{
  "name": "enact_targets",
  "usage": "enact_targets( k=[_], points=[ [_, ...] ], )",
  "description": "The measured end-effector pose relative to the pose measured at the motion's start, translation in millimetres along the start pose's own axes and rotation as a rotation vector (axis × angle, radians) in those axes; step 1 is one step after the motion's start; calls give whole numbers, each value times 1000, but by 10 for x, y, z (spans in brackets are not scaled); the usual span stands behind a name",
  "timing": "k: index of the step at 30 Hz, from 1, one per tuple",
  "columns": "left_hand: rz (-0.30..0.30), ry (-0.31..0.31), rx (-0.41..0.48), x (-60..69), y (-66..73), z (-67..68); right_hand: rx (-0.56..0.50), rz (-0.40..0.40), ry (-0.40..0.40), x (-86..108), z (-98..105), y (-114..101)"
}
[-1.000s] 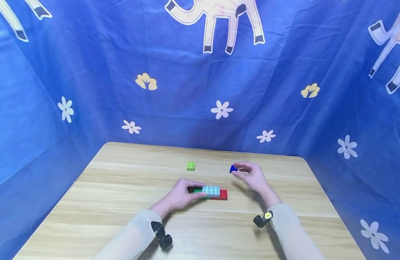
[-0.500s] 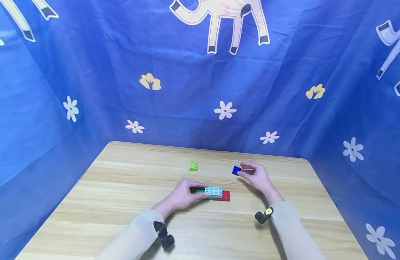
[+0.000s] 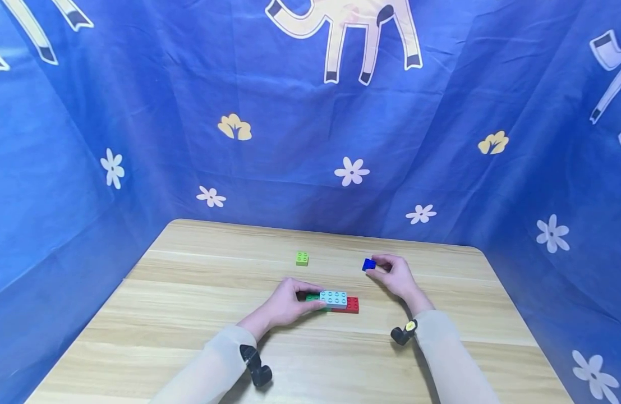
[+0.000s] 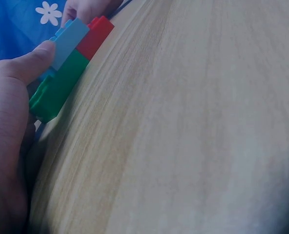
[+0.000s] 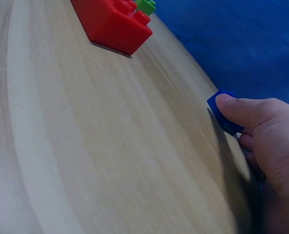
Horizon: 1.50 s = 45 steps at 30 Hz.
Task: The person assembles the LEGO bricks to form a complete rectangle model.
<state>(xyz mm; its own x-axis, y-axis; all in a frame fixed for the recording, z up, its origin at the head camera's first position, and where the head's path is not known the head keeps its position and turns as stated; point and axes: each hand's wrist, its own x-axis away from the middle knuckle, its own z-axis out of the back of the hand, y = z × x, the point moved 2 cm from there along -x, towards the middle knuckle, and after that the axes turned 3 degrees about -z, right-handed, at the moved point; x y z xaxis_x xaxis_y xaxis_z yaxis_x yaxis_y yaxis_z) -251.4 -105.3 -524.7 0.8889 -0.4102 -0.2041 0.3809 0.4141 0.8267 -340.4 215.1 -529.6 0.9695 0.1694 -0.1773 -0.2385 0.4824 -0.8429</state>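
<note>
Head view: on a wooden tabletop [image 3: 214, 275], a light blue brick [image 3: 333, 299] sits across a green brick [image 3: 312, 298] and a red brick [image 3: 353, 304]. The left hand [image 3: 286, 303] pinches the light blue brick between thumb and fingers. Further right, the right hand [image 3: 398, 276] pinches a dark blue brick [image 3: 368, 265], held apart from the others. A lime brick [image 3: 302, 258] stands alone behind the group.

Left wrist view: the thumb presses the light blue brick's side; green and red meet end to end below. These three appear already joined.

Right wrist view: the thumb lies on the dark blue brick; whether it touches the tabletop is unclear. Dark blue and lime seem the ones left unattached.
</note>
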Motion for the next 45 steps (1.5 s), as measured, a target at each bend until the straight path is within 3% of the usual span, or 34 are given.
enact_targets(
  k=[10,20,35,45],
  points=[
    [7,-5,1,-1,3,-11,50,23,-1,18,9,-22],
    [8,0,3,6,-8,-20,8,22,-17,35,78,-105],
    [1,11,14,14,-19,-24,-31,55,-79,173,108,-448],
    [4,11,7,20,-4,-27,-54,114,-143,311,49,-544]
  ],
)
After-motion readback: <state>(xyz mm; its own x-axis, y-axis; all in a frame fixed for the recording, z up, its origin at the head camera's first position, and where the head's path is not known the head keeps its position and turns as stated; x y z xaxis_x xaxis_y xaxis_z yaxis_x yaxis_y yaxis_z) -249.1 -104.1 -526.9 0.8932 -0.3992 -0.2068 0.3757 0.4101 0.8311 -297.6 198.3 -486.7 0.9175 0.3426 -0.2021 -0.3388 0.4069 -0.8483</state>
